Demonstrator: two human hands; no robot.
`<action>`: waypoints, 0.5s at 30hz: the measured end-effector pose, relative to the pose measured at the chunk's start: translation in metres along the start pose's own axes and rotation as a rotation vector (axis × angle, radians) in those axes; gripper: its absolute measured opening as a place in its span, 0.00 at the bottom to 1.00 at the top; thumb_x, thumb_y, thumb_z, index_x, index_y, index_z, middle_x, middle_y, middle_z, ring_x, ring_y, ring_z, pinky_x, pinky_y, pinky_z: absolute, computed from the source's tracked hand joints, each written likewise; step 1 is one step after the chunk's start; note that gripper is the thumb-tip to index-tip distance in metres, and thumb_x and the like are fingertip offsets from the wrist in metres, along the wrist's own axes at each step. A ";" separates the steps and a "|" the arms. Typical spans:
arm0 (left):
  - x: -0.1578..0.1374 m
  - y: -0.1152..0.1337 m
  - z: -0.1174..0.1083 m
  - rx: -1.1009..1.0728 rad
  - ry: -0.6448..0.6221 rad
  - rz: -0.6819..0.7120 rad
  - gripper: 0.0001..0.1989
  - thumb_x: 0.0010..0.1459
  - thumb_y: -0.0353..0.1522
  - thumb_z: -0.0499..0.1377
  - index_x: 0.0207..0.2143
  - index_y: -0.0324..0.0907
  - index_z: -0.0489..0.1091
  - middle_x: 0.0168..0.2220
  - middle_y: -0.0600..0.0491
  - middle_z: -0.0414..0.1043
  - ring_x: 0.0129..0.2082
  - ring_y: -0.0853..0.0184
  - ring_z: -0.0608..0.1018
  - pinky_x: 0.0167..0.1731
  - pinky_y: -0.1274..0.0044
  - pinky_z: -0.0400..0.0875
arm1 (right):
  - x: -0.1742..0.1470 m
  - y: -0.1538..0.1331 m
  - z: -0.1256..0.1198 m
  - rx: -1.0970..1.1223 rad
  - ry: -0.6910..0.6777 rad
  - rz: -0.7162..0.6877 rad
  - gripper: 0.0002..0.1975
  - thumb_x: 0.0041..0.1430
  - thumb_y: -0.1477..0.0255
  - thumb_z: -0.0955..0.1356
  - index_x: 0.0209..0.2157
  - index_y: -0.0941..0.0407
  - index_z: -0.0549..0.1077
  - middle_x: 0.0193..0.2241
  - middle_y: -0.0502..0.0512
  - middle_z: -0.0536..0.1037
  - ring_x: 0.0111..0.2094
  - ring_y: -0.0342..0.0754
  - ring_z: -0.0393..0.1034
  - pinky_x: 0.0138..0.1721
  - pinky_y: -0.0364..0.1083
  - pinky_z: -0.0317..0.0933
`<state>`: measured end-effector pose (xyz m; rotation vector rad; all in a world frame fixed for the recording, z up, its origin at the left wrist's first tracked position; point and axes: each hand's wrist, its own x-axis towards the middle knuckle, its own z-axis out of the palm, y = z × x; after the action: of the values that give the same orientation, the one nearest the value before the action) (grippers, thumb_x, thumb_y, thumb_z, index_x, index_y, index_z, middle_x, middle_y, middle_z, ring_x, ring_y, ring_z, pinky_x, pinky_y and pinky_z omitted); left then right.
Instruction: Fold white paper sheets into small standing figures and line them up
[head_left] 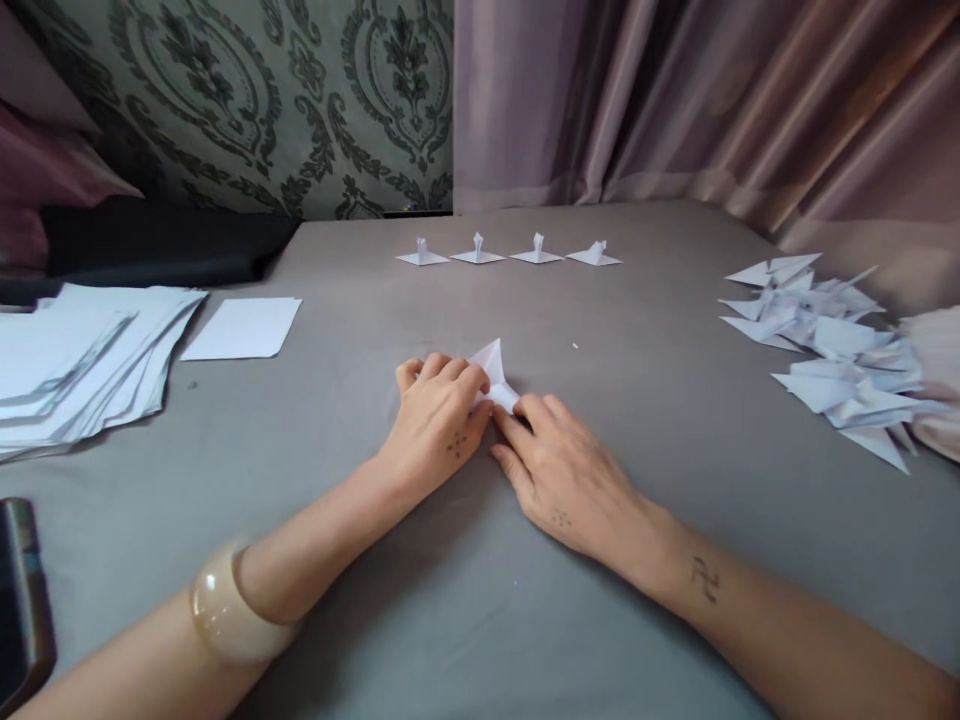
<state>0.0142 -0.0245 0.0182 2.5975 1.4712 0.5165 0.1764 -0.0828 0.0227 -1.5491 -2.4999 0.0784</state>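
A small piece of folded white paper (493,365) lies on the grey cloth at the middle of the view, one pointed flap sticking up and away from me. My left hand (442,415) grips its left side, thumb and forefinger pinched on the paper. From the right, the fingertips of my right hand (559,465) press on the paper's lower right corner, with the thumb resting just below. My fingers cover the near part of the paper, so its lower folds are hidden.
Several folded paper birds (538,250) stand in a row at the back. At right lies a heap of folded paper pieces (840,345). Stacked paper sheets (97,370) lie at left beside a white square sheet (244,328). A phone (26,600) sits at the left edge.
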 end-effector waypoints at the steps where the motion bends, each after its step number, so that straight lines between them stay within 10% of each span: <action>1: 0.000 0.000 0.000 0.000 -0.001 0.002 0.05 0.60 0.30 0.54 0.37 0.43 0.68 0.37 0.50 0.75 0.43 0.59 0.70 0.45 0.63 0.54 | 0.000 0.000 0.000 0.001 -0.001 0.002 0.17 0.67 0.68 0.59 0.51 0.60 0.70 0.39 0.59 0.71 0.39 0.53 0.61 0.41 0.52 0.60; 15: -0.006 -0.002 -0.001 0.001 0.013 0.114 0.09 0.64 0.27 0.50 0.42 0.43 0.68 0.38 0.51 0.75 0.45 0.60 0.69 0.45 0.63 0.52 | -0.002 0.001 -0.004 -0.083 0.033 0.042 0.12 0.64 0.70 0.61 0.39 0.61 0.73 0.36 0.59 0.70 0.39 0.52 0.63 0.35 0.49 0.57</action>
<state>0.0090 -0.0284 0.0173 2.6958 1.3327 0.5452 0.1789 -0.0841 0.0264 -1.6212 -2.4745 -0.0453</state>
